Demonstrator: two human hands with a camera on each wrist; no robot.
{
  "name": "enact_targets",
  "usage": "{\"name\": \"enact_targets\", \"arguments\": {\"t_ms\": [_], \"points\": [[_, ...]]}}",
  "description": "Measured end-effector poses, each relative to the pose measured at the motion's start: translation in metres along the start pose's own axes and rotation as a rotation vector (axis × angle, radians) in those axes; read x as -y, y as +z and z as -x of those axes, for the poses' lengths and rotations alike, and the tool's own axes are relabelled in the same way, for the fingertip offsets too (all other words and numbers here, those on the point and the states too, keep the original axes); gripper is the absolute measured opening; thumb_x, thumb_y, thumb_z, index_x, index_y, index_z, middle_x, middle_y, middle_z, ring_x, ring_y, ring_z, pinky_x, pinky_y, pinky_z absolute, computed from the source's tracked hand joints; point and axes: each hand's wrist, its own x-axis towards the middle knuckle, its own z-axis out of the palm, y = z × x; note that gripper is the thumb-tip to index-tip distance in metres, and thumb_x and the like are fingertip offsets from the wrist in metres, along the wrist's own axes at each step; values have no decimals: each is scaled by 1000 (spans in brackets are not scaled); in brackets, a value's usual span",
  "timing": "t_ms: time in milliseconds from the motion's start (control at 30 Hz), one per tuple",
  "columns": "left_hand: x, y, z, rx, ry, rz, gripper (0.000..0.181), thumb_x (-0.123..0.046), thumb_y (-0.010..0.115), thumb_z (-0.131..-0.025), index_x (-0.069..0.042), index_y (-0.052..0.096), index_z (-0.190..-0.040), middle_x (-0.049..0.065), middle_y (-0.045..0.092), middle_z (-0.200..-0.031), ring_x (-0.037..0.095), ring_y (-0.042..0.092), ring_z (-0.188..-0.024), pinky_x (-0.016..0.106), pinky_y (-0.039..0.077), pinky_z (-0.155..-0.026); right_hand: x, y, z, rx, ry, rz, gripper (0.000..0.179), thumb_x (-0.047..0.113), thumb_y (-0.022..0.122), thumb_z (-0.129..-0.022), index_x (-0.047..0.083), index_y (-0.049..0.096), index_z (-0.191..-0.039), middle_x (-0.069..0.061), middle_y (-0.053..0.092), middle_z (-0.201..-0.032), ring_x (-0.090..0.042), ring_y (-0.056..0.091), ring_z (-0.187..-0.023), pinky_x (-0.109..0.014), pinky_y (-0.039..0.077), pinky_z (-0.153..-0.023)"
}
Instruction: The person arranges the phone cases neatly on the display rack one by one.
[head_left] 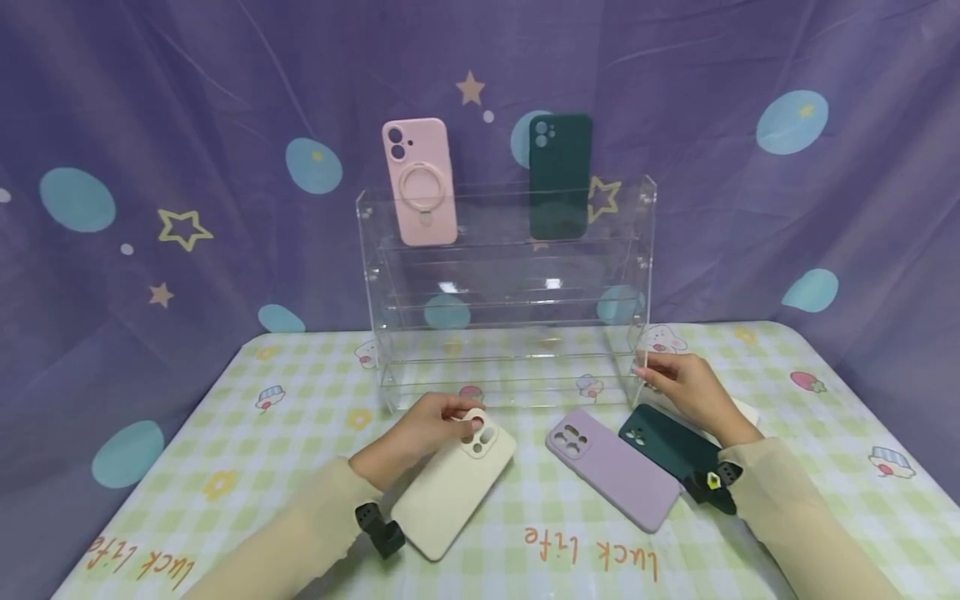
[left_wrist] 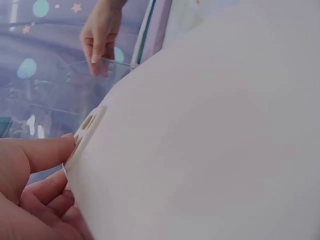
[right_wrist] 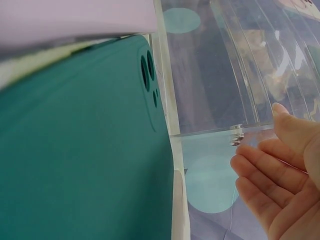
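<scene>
**Cream case (head_left: 453,496) and clear rack (head_left: 517,372) pinched**

The rack stands near the table's (head_left: 300,417) far edge, bearing a pink case (head_left: 422,185) and green case (head_left: 561,177). Nearer the right edge lie a purple case (head_left: 615,471) and dark-green case (head_left: 667,442), the latter part-hidden by the right wrist (head_left: 738,433). Left hand (head_left: 429,425) pinches the cream case before the rack; right hand (head_left: 686,387) pinches the rack's right panel.

Cream phone case (head_left: 452,493) near rack (head_left: 504,302)

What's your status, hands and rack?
Left hand holding cream phone case. Right hand gripping right side of clear acrylic rack. Pink case, dark-green case up top. Lavender case lying in front.
</scene>
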Motion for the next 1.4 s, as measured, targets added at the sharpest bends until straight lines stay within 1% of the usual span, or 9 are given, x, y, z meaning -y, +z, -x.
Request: {"name": "enact_targets", "arguments": {"t_ms": [133, 267, 400, 567, 733, 900, 1067, 1233, 1400], "points": [[-8, -4, 5, 1, -56, 54, 30, -10, 64, -90, 1, 63, -117, 5, 65, -83, 11, 61, -69, 19, 41, -52, 1, -1, -1, 5, 3, 4, 37, 20, 60, -93, -7, 62, -118, -20, 69, -101, -27, 67, -82, -25, 53, -65], [-15, -8, 9, 8, -80, 72, 28, -6, 58, -92, 2, 61, -118, 5, 67, -89, 9, 60, -68, 20, 40, -49, 0, -1, 0, 11, 9, 2, 38, 22, 59, -94, -7, 62, -118, -20, 69, -101, -27, 67, -81, -27, 53, -65], [-19, -14, 10, 37, -58, 73, 30, -5, 55, -93, 2, 59, -122, 5, 67, -96, 9, 61, -73, 22, 46, -54, 0, -1, 0, 17, 11, -3, 38, 23, 59, -94, -7, 62, -118, -20, 69, -100, -29, 66, -81, -28, 53, -65], [-28, -24, 12, 54, -15, 96, 31, -10, 56, -95, 1, 59, -124, 6, 65, -98, 13, 61, -80, 27, 51, -62, 0, -1, 1, 24, 17, -6, 42, 25, 58, -95, -7, 59, -122, -22, 67, -106, -31, 67, -84, -33, 55, -68], [-45, -36, 12, 31, 44, 132, 34, -15, 56, -96, -1, 57, -127, 2, 66, -102, 13, 62, -85, 29, 52, -67, -1, -2, 2, 23, 23, 0, 42, 26, 58, -95, -6, 59, -122, -24, 65, -111, -31, 66, -87, -37, 55, -71], [-61, -49, 10, -34, 117, 205, 36, -13, 54, -97, 1, 53, -130, -4, 66, -101, 10, 61, -87, 30, 52, -71, -2, -1, 1, 22, 12, -14, 40, 25, 59, -95, -7, 61, -119, -23, 66, -108, -30, 66, -85, -30, 54, -67], [-84, -62, 8, -158, 161, 298, 36, -11, 54, -96, 2, 52, -130, -11, 65, -92, 7, 60, -82, 25, 52, -68, -2, 0, 1, 18, 2, -21, 39, 23, 59, -94, -8, 61, -119, -23, 68, -103, -32, 66, -81, -24, 52, -64], [-109, -75, 6, -267, 216, 354, 38, -11, 55, -96, 1, 52, -132, -12, 65, -89, 6, 60, -78, 24, 51, -67, -1, -1, 0, 21, 17, -17, 40, 25, 59, -94, -7, 61, -120, -22, 68, -104, -30, 66, -83, -26, 53, -65], [-126, -86, 1, -336, 264, 389, 39, -12, 55, -96, 0, 52, -132, -11, 65, -89, 7, 61, -77, 24, 50, -68, -1, -1, 0, 25, 21, -14, 41, 24, 59, -94, -7, 60, -121, -24, 65, -110, -30, 67, -87, -31, 55, -68]]}}
